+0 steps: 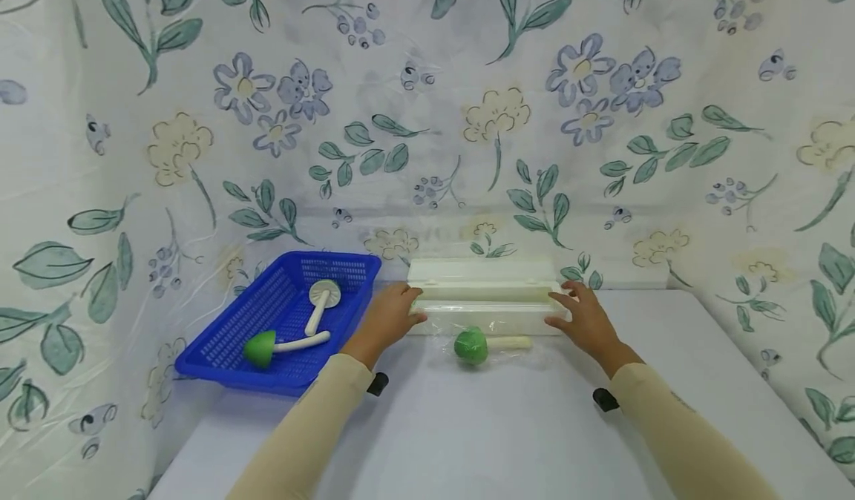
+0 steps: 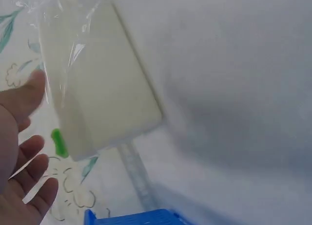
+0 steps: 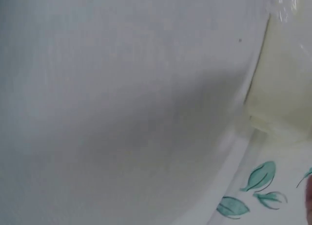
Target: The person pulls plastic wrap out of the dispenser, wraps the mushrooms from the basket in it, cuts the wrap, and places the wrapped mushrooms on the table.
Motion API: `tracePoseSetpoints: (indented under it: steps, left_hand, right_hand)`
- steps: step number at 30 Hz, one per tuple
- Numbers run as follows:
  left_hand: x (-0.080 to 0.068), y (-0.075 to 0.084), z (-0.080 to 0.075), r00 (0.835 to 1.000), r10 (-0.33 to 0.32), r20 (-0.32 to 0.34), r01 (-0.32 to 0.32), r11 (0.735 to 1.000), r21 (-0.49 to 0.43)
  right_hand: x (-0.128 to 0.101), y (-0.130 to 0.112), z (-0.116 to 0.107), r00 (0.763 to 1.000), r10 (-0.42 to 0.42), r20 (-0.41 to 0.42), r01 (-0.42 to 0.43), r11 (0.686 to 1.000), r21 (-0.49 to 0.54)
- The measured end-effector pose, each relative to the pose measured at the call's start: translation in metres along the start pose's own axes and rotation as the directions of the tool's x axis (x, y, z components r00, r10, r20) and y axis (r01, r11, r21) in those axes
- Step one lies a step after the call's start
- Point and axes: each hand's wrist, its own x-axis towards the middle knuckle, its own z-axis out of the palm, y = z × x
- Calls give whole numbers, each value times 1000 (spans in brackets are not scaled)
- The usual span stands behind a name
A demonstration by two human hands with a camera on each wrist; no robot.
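Both hands, left hand [image 1: 390,314] and right hand [image 1: 586,317], rested relaxed, fingers unclenched, against the wrap dispenser [image 1: 482,296], whose loose film [image 1: 497,342] over the green mushroom [image 1: 471,346] risked bunching if tugged unevenly.

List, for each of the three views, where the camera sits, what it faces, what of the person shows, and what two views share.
Head: sits high, faces forward and down at the white table; shows both sleeved forearms, left hand and right hand at the cream dispenser box.
Left wrist: sits beside the left hand, looks along the box; palm and fingers show.
Right wrist: faces the table surface and the box end; hardly any body shows.
Shared: the box and the blue basket appear in the head and left wrist views.
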Motion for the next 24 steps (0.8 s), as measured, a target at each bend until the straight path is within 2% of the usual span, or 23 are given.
tracePoseSetpoints:
  steps: [3,6,9,13,16,18,24]
  left_hand:
    - [5,-2,5,999,51,-19,-51,999,-10]
    - [7,-4,8,990,125,-70,-127,992,-20]
    - [7,-3,8,979,175,-107,-180,983,-43]
    - [3,0,3,980,179,-88,-188,976,-109]
    - [0,5,1,987,154,-34,-158,965,-207]
    - [-4,9,1,992,129,-7,-126,950,-287]
    - [-20,25,7,995,93,-35,-98,848,-520]
  right_hand:
    - [-3,-9,3,999,-32,-24,33,999,39]
    - [-5,-18,7,999,18,29,-23,989,149]
    - [-7,-24,10,994,60,90,-82,962,260]
    - [-7,-30,18,988,52,142,-99,933,345]
    - [-9,-33,21,982,36,186,-100,934,344]
    - [-10,-34,24,973,34,228,-109,940,324]
    - [-11,-39,35,947,57,317,-142,957,252]
